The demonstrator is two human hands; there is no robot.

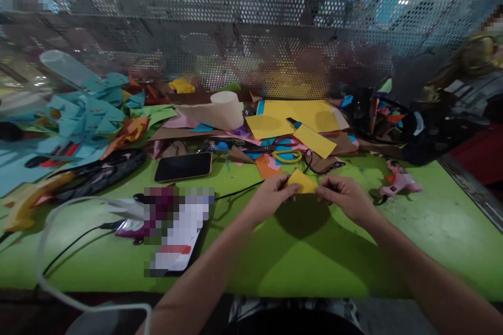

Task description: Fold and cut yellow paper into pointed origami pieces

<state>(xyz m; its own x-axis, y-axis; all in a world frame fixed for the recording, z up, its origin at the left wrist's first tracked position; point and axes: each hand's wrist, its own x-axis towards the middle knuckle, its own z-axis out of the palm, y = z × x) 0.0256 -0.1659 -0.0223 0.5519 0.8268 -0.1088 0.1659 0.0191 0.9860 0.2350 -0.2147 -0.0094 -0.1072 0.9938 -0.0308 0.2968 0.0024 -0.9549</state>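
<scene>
A small piece of yellow paper, apparently folded, is held between my two hands above the green table. My left hand pinches its left side, thumb on top. At its right corner, the fingers of my right hand are closed on it. Behind my hands lie scissors with red and yellow handles. A strip of yellow paper and larger yellow sheets rest on the pile beyond them.
Left of my arms are a dark-screened phone, a tablet-like device and a yellow glue gun with cables. A pink glue gun lies at right. Blue folded papers heap at back left, before a perforated metal screen.
</scene>
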